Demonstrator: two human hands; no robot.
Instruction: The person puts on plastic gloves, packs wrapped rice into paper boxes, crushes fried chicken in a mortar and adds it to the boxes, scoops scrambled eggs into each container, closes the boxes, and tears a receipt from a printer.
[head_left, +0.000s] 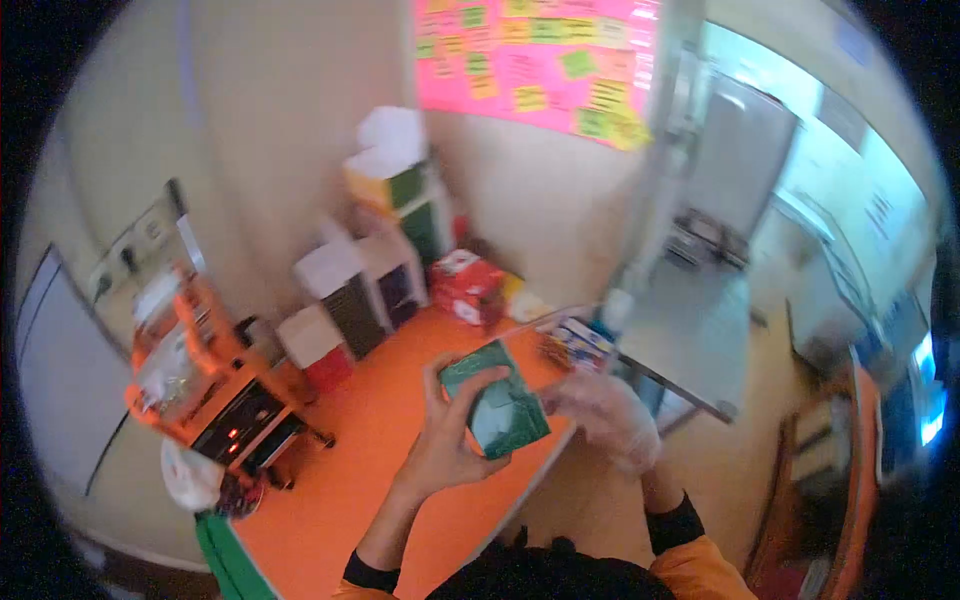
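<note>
My left hand [452, 430] is wrapped round a small green box [518, 432], with the thumb across its top face and the fingers along its sides. A pale patch shows in the middle of that face. The box is held up over the front part of an orange table [400, 515]. Just right of the box is my right hand [610, 418], in a clear plastic glove. Its fingertips are right at the box's right edge and smeared by motion, so I cannot tell whether they grip anything.
Boxes [345, 285] line the wall, near a red box [467, 288] and a blue-and-white pack [580, 343]. An orange cart [215, 385] stands left. A metal table [690, 330] adjoins on the right. A pink poster [530, 65] with sticky notes hangs above.
</note>
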